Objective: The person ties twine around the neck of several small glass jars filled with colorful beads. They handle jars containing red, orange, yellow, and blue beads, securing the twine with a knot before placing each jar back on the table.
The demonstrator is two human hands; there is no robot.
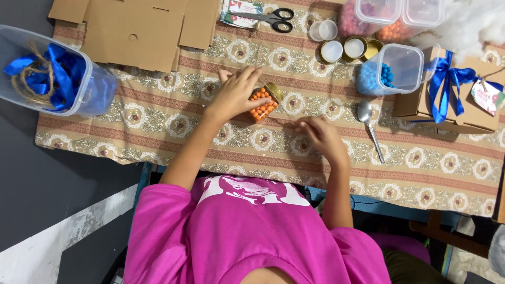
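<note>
Far left of the left hand, at the table's edge: a clear tub (92, 87) with blue ribbon (58, 71) and brown twine (29, 79) inside. Up and left of that hand: flat cardboard sheets (137, 31) on the patterned tablecloth (158, 121).

Left hand (236, 94): palm down, fingers spread and closed over a small jar (263, 103) of orange beads. Jar on its side on the cloth, gold lid (274, 90) pointing away from the body, mostly under the fingers. Well above this hand: black-handled scissors (273, 18) on a printed card (239, 11).

Just right of the jar and nearer the body: right hand (322, 138), fingers loosely curled, tips down on the cloth. Cannot tell whether anything sits between the fingertips. Apart from the jar, not touching it.

Above the right hand: a small clear cup (323, 30) and round gold-rimmed lids (344, 50). Just right of it: a metal spoon (369, 129), bowl away from the body. Further up and right: a clear tub of blue beads (392, 69), two lidded tubs with red and orange beads (392, 16). Far right: a brown box (415, 102) tied with a blue ribbon bow (447, 79), white stuffing (468, 23) behind it.
</note>
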